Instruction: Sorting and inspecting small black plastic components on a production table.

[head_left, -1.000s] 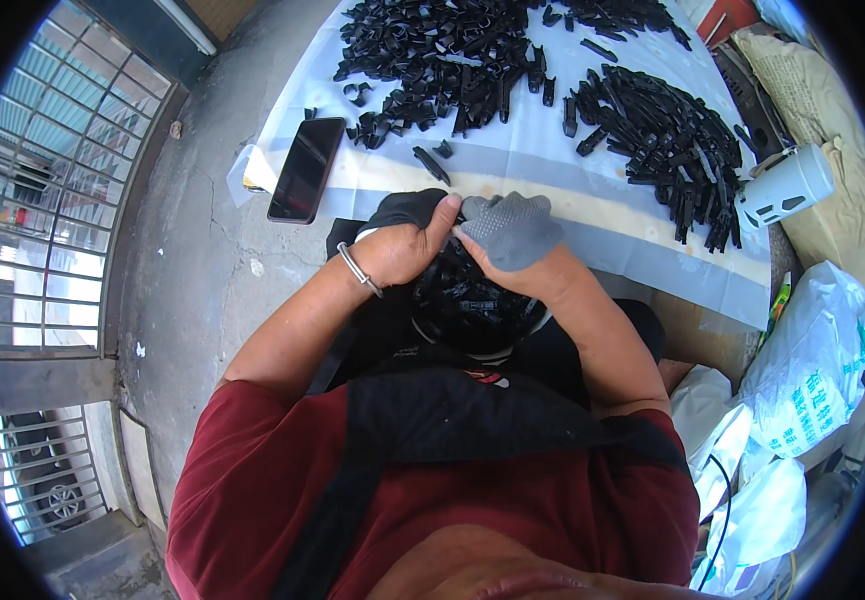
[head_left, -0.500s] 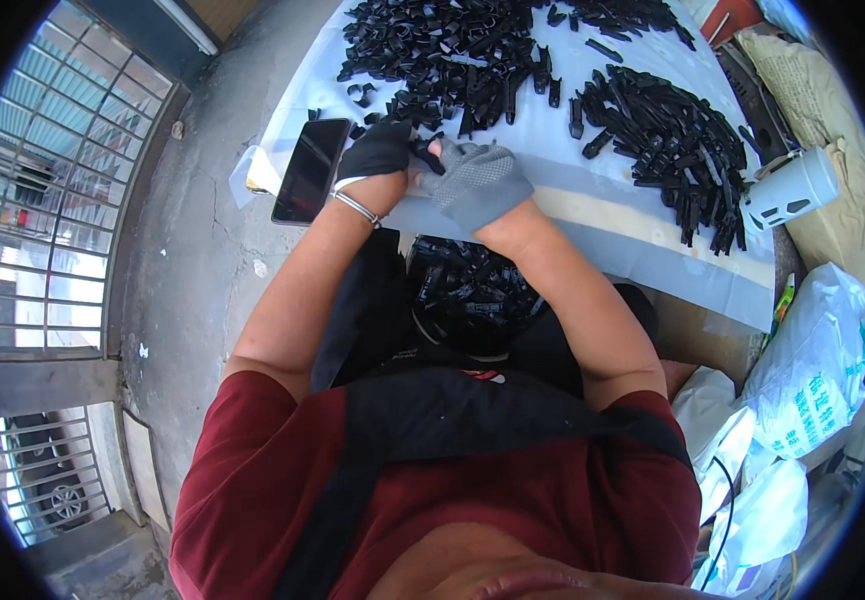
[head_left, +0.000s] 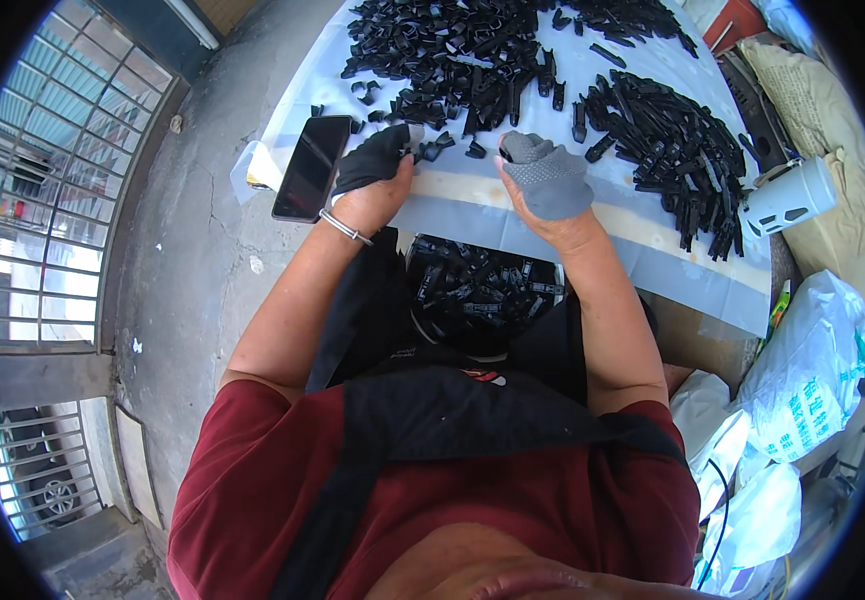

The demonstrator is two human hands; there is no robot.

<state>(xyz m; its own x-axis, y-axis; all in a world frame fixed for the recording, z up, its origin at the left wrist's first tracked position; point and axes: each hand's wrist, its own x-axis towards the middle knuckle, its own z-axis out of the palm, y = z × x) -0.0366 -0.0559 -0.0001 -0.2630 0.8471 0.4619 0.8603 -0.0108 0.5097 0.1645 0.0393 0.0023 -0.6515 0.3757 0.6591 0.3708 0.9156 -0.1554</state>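
My left hand [head_left: 378, 178], in a black glove with bare fingertips, is closed at the table's front edge, beside a dark phone [head_left: 313, 168]. To its right, apart from it, my right hand [head_left: 549, 178] wears a grey dotted glove. Its fingers are curled in with the thumb pressed against them. Whatever either hand holds is hidden or too small to name. Between the hands lie a few small black clip-like plastic pieces [head_left: 439, 147]. Beyond them spreads a large pile of similar black pieces [head_left: 433, 60]. A second pile, of long black plastic parts [head_left: 668, 145], lies to the right.
A container of black parts [head_left: 483, 290] sits below the table edge, between my legs. A white plastic sheet [head_left: 613, 200] covers the table. At the right are a pale blue perforated cylinder [head_left: 791, 196] and white plastic bags [head_left: 808, 370]. A barred window [head_left: 53, 200] stands left.
My hands were together over the table edge and have moved apart. The right hand has shifted right, the left slightly left. Small black pieces now show between them.
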